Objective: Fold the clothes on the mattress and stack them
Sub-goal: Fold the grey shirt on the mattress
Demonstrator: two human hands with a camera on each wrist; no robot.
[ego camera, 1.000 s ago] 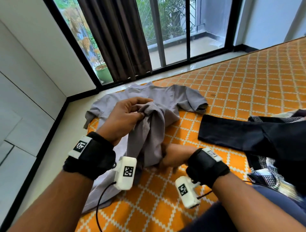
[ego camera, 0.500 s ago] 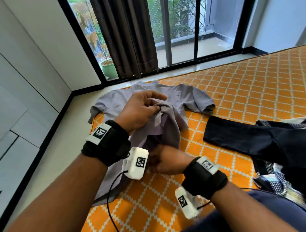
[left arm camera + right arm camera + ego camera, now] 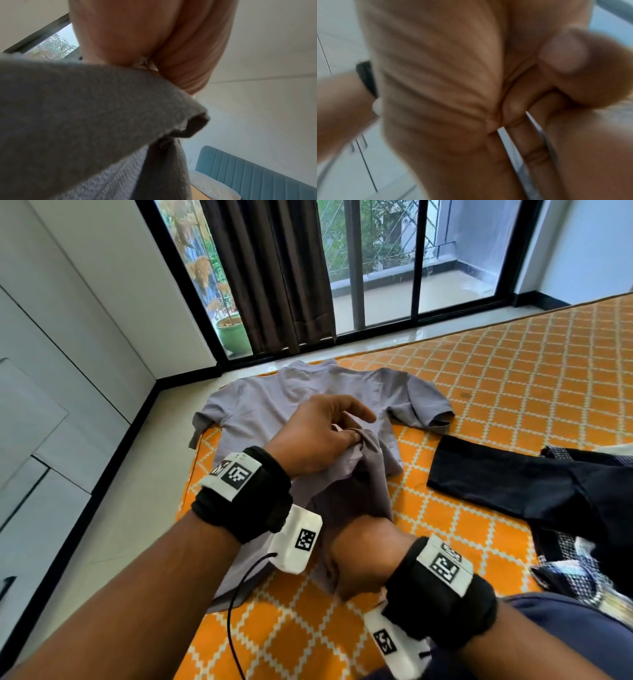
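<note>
A grey short-sleeved shirt (image 3: 294, 398) lies spread on the orange patterned mattress (image 3: 513, 371), collar toward the window. My left hand (image 3: 318, 436) pinches a bunched-up fold of its lower half and holds it raised over the shirt's middle, index finger sticking out. In the left wrist view the grey shirt (image 3: 85, 108) drapes right below the palm of my left hand (image 3: 145, 40). My right hand (image 3: 359, 549) sits at the shirt's near hem, fingers tucked into the cloth. The blurred right wrist view shows my right hand (image 3: 453, 81) with fingers curled, thumb over them, a thin pale strip between.
A dark garment (image 3: 513, 477) lies flat to the right of the shirt, with a checked piece (image 3: 575, 577) heaped beside my knee. The mattress edge and pale floor (image 3: 144, 474) run along the left. A curtain (image 3: 274, 268) and a green pot (image 3: 233, 335) stand by the window.
My left hand has carried the bunched fold a little farther toward the collar. My right hand has stayed at the near hem. The camera has tilted and shifted.
</note>
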